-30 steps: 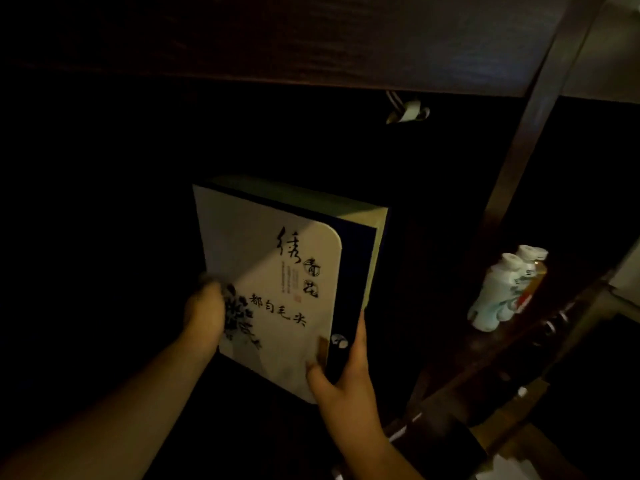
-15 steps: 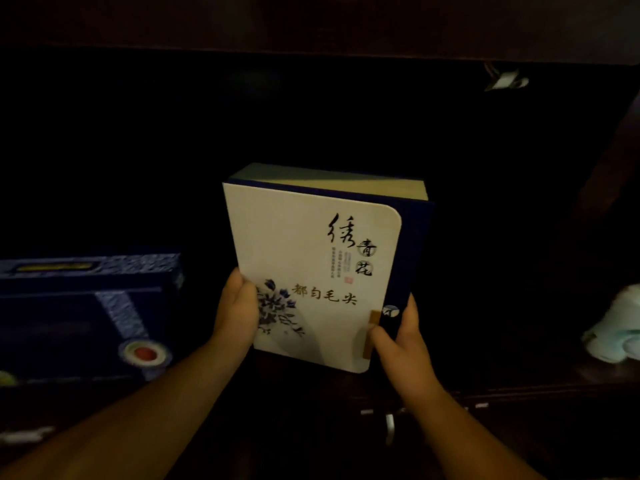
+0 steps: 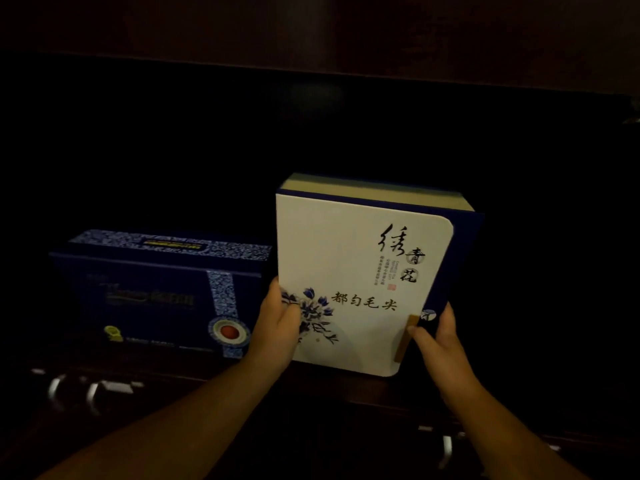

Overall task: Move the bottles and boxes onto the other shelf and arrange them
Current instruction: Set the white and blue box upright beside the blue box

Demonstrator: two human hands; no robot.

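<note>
A white gift box [image 3: 349, 271] with blue flowers, black calligraphy and a dark blue spine stands upright in a dark shelf opening, a little right of centre. My left hand [image 3: 277, 327] grips its lower left edge, thumb on the front. My right hand [image 3: 440, 337] grips its lower right edge by the tan clasp. Just to its left a dark blue patterned box [image 3: 152, 292] with a round red-and-white emblem stands on the same shelf, its right end close beside my left hand.
The dark wooden shelf's front edge [image 3: 332, 386] runs below the boxes. Metal drawer handles [image 3: 100, 393] show at the lower left, and another handle [image 3: 446, 448] at the lower right. A dark board spans the top. The shelf's back and right side are in deep shadow.
The view has swung left: the white bottles on the right are gone and the dark blue box has come fully into sight. The white box, in both hands, now stands next to it.
</note>
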